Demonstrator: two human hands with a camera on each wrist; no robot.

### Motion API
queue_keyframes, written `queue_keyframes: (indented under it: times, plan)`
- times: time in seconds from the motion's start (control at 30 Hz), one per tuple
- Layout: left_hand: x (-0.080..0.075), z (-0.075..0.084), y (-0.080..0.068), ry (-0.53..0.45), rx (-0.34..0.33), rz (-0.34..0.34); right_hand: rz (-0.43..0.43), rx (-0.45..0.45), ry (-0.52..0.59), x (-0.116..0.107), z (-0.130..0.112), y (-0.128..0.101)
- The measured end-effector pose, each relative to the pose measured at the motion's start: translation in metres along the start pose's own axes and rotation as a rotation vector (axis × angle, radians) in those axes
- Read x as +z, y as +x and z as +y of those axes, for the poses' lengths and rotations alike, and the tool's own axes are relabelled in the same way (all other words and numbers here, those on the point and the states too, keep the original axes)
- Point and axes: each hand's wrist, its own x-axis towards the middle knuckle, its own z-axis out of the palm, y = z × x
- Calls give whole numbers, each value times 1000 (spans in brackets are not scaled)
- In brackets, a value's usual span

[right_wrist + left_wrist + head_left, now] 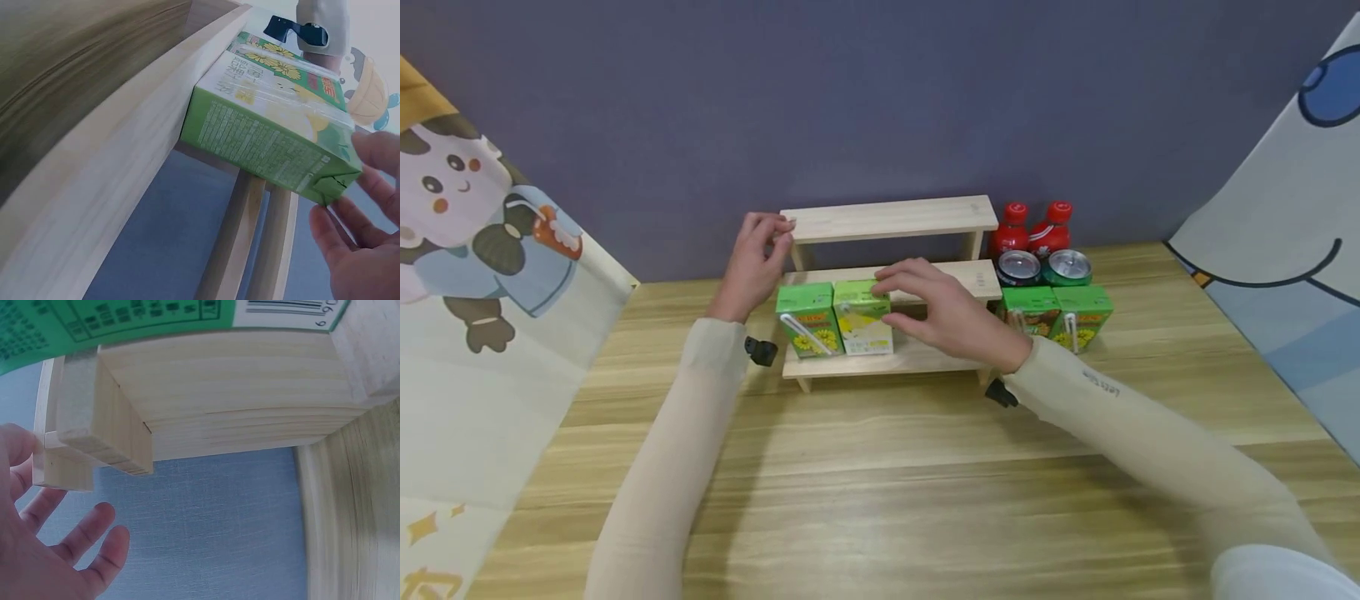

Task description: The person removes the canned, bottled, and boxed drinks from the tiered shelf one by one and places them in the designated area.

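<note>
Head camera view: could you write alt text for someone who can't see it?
A person's right hand rests its fingers on top of a light green drink carton standing on the lowest step of a small wooden tiered shelf, beside a darker green carton. The left hand touches the shelf's top-left corner. More cartons, cans and red bottles stand to the right.
</note>
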Motion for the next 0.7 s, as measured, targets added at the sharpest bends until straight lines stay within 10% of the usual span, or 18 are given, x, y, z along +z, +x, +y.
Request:
queue_keyframes:
  times: [0.7]
  plan:
    - [1,-2,1,1,-5,-5,67,26,7,11,-1,7]
